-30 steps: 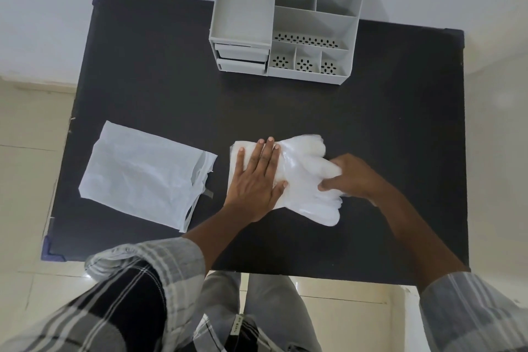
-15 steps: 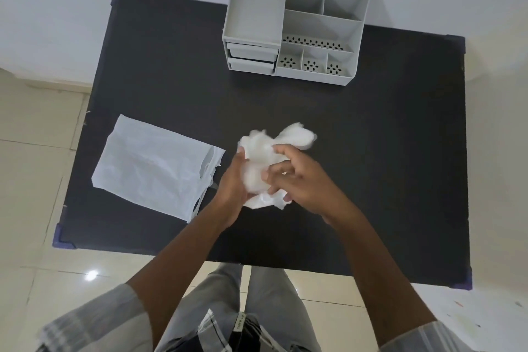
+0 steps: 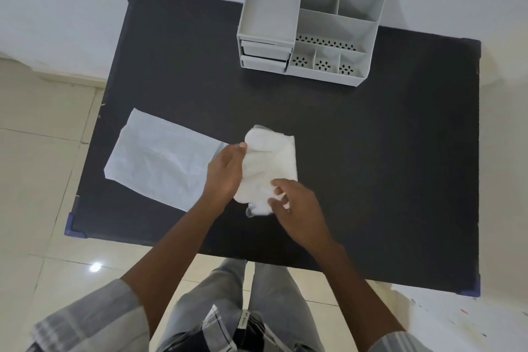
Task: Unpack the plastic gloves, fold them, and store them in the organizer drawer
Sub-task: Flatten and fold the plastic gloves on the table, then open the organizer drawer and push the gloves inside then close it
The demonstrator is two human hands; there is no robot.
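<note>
Single head view, looking steeply down over table [image 3: 400, 151], near edge closest.

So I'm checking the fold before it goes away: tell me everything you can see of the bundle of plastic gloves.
The plastic gloves are a milky, translucent, crinkled bundle, folded into a rough upright oblong with a rounded top. They lie near the middle of the black table, beside the flat white packet. The left hand holds their left edge; the right hand pinches the lower end, where loose film sticks out.
</note>
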